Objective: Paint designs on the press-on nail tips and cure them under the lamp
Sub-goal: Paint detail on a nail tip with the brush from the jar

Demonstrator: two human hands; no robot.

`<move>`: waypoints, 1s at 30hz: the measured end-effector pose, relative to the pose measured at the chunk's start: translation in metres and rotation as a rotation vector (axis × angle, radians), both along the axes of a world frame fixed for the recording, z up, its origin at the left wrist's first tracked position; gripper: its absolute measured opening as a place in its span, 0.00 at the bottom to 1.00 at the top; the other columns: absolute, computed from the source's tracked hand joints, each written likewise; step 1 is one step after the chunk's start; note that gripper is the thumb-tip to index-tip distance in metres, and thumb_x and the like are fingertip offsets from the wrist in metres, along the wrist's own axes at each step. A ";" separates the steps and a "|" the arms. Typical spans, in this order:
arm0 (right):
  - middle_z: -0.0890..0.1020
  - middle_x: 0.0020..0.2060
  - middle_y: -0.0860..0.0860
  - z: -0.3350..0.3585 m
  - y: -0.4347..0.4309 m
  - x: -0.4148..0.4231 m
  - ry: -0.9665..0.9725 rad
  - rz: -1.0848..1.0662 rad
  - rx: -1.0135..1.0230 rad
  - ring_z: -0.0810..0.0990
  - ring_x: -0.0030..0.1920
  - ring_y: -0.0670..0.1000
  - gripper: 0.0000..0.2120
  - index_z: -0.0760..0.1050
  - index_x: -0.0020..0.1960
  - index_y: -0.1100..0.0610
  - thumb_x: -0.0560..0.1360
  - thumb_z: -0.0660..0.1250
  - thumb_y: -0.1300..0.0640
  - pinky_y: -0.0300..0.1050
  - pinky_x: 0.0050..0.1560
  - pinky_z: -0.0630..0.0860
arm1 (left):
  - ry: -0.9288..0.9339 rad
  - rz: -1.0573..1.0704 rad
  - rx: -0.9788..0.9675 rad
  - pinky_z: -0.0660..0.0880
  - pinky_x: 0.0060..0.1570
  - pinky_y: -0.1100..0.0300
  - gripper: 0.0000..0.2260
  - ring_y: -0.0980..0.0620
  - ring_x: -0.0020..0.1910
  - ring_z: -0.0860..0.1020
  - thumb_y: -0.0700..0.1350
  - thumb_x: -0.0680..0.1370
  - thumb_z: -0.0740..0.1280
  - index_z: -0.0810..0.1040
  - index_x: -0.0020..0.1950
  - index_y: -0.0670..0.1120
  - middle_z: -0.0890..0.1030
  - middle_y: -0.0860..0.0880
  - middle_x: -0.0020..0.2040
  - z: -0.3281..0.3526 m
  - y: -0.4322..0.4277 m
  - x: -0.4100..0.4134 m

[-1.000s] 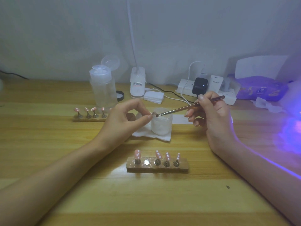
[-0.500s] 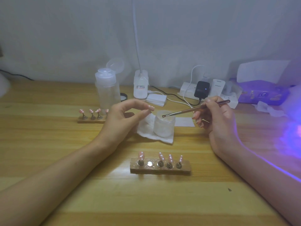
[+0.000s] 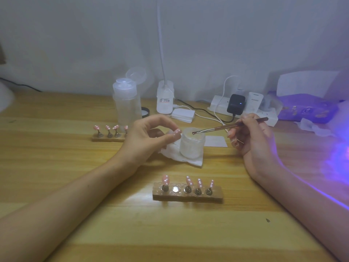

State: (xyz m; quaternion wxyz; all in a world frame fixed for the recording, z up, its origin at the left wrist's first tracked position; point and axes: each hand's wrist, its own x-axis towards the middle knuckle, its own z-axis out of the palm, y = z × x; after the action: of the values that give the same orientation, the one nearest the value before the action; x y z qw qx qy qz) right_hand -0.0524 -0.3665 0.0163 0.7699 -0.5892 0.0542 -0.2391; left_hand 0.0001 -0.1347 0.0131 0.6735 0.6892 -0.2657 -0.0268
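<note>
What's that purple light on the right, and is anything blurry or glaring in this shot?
Head view: violet glow washes the right side of the light wooden table and rims the right forearm; elsewhere light is dim and flat; the small pink nail tip pinched by the left hand looks soft, fine detail lost; no harsh glare.

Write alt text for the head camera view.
A person's left hand pinches a pink white-dotted nail tip while the right hand holds a thin brush with its tip over a small open white jar. In front, a wooden holder on the table carries four more dotted tips and one empty slot.
</note>
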 end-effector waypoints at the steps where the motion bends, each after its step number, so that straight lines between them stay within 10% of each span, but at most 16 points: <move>1: 0.79 0.26 0.51 0.000 0.000 0.000 -0.001 0.000 0.000 0.75 0.26 0.47 0.15 0.71 0.36 0.52 0.82 0.61 0.56 0.35 0.26 0.69 | -0.003 -0.003 0.000 0.70 0.29 0.68 0.04 0.55 0.28 0.73 0.48 0.69 0.76 0.82 0.38 0.52 0.83 0.46 0.40 0.000 0.000 0.000; 30: 0.78 0.25 0.51 0.002 0.002 -0.001 0.020 -0.004 0.014 0.74 0.26 0.46 0.13 0.72 0.39 0.54 0.82 0.62 0.56 0.34 0.26 0.70 | -0.189 0.038 0.210 0.67 0.33 0.72 0.08 0.59 0.31 0.70 0.43 0.70 0.78 0.80 0.36 0.49 0.83 0.55 0.38 0.012 0.003 -0.003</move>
State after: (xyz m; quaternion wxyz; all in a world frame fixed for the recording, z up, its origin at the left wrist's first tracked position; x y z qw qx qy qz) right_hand -0.0529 -0.3646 0.0181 0.7730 -0.5859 0.0645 -0.2344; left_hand -0.0032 -0.1317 0.0251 0.5702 0.7601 -0.3106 0.0232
